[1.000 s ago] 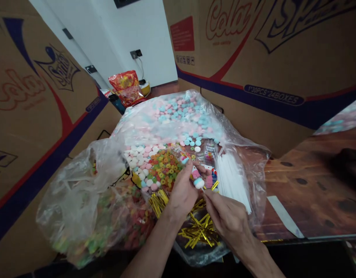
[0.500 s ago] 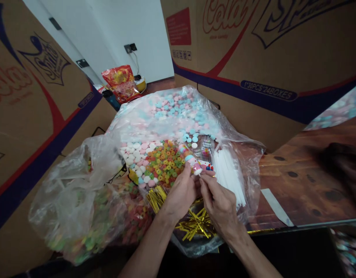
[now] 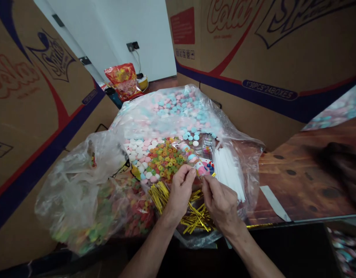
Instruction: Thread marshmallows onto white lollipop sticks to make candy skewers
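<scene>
My left hand (image 3: pixel 180 190) and my right hand (image 3: pixel 220 200) meet over a pile of gold twist ties (image 3: pixel 195 216). Both pinch the near end of a candy skewer (image 3: pixel 195 160), a stick of pink, white and blue sweets in a clear sleeve that points away from me. The fingers of both hands are closed at its lower end. Just beyond lie coloured ring candies (image 3: pixel 164 159) and pastel round candies (image 3: pixel 140 152) in an open clear bag (image 3: pixel 178 116).
White sticks (image 3: pixel 228 172) lie right of the hands. A clear bag of ring candies (image 3: pixel 87 204) sits at the left. Big cardboard cartons (image 3: pixel 267 58) wall both sides. A wood-pattern tabletop (image 3: pixel 305 181) extends right, and a red snack bag (image 3: pixel 124 81) stands behind.
The skewer has been drawn nearer and lower, and both hands have closed in on its near end. The view shifted slightly.
</scene>
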`<move>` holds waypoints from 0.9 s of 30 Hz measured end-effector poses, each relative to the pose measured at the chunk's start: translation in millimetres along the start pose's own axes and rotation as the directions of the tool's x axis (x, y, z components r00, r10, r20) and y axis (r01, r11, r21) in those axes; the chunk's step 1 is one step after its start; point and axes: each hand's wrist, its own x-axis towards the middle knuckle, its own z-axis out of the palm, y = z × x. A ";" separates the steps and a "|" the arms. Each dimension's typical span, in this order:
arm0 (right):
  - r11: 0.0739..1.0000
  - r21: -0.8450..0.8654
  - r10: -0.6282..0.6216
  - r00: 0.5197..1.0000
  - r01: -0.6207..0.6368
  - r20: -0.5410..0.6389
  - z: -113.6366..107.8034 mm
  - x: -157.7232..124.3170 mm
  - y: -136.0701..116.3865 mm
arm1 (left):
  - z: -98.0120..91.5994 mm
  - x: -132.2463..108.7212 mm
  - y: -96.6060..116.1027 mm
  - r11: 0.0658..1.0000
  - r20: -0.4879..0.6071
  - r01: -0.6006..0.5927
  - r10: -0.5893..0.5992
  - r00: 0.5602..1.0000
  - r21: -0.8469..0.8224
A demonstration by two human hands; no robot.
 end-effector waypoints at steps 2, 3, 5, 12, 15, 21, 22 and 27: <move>0.999 -0.006 0.034 0.999 -0.034 0.002 0.9 0.3 1.4 | -0.7 -3.1 -1.2 0.999 0.043 -0.025 0.023 0.999 0.048; 0.999 -0.002 0.051 0.999 -0.051 0.008 0.8 0.1 2.0 | -1.0 -4.4 -1.4 1.000 0.069 -0.011 0.009 0.998 0.029; 0.998 0.025 0.061 0.998 -0.062 0.020 -0.4 -0.9 2.3 | -1.0 -5.8 -1.8 0.996 0.112 0.053 -0.044 0.993 -0.075; 0.997 0.065 0.040 0.999 -0.040 -0.013 -3.9 -5.7 -2.2 | 6.4 -9.8 -5.9 0.955 0.046 0.137 -0.130 0.990 -0.264; 0.995 0.077 0.062 0.998 -0.060 -0.016 -3.1 -5.9 -3.5 | 9.3 -15.6 -7.1 0.980 0.093 0.123 -0.110 0.990 -0.157; 0.870 0.380 0.268 0.948 -0.314 0.170 -15.9 -6.6 -11.7 | 5.7 -13.9 -8.9 0.984 0.013 0.087 -0.086 0.996 -0.157; 0.808 0.428 0.335 0.913 -0.406 0.235 -19.7 -7.4 -12.8 | 4.8 -12.8 -9.0 0.982 0.010 0.088 -0.087 0.996 -0.169; 0.484 0.518 0.491 0.709 -0.705 0.507 -31.6 -11.6 -13.8 | 3.5 -12.8 -9.5 0.995 0.090 0.052 -0.045 0.995 -0.083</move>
